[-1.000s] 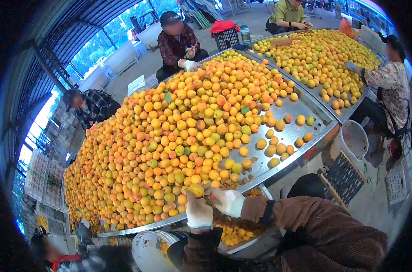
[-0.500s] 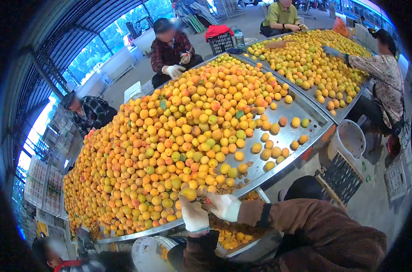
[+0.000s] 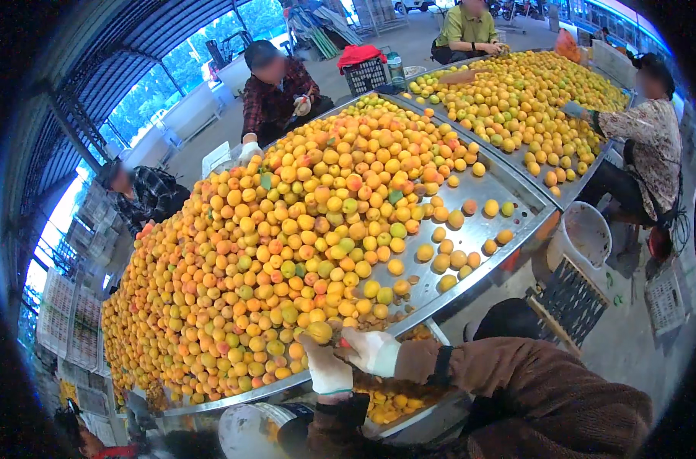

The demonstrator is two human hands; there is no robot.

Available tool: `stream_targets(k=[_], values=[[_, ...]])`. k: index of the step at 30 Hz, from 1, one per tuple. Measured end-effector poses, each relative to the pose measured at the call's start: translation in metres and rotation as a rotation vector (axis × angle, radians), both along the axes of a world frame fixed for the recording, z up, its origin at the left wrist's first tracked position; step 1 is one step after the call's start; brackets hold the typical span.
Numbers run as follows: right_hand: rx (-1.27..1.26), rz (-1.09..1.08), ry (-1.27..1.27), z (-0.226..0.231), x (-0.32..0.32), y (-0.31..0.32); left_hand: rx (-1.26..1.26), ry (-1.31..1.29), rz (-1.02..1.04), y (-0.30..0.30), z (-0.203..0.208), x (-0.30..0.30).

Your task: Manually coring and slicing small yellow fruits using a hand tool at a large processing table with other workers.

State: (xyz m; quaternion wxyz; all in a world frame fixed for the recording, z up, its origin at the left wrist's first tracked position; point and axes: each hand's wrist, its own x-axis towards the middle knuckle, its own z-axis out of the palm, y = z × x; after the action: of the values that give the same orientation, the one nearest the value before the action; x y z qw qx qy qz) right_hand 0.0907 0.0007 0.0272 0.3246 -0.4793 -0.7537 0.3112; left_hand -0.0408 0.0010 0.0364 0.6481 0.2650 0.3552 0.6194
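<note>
- The left hand (image 3: 330,372) keeps its grip on one yellow fruit (image 3: 319,332), over the near edge of the metal tabletop (image 3: 510,181); work on this fruit looks unfinished
- The right hand (image 3: 374,353) now sits slightly apart from the fruit, fingers curled; something reddish shows there, but I cannot tell what it grasps
- Beyond the fruit pile (image 3: 271,260), a co-worker's gloved hand (image 3: 250,151) has shifted along the far edge
- Bare metal shows on the right
- A white bucket (image 3: 565,252) stands on the floor (image 3: 631,306) under a high roof (image 3: 168,27)
</note>
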Motion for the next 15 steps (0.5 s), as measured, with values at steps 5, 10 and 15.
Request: stream_targets(k=[5, 10, 15], values=[[-0.053, 0.024, 0.095, 0.002, 0.000, 0.000, 0.081, 0.159, 0.061, 0.007, -0.028, -0.019], [-0.109, 0.009, 0.082, 0.005, 0.000, 0.005, 0.184, 0.293, 0.095, 0.003, 0.000, -0.008], [-0.127, 0.001, 0.130, 0.018, 0.002, -0.001, 0.262, 0.668, 0.081, -0.005, 0.000, -0.017]])
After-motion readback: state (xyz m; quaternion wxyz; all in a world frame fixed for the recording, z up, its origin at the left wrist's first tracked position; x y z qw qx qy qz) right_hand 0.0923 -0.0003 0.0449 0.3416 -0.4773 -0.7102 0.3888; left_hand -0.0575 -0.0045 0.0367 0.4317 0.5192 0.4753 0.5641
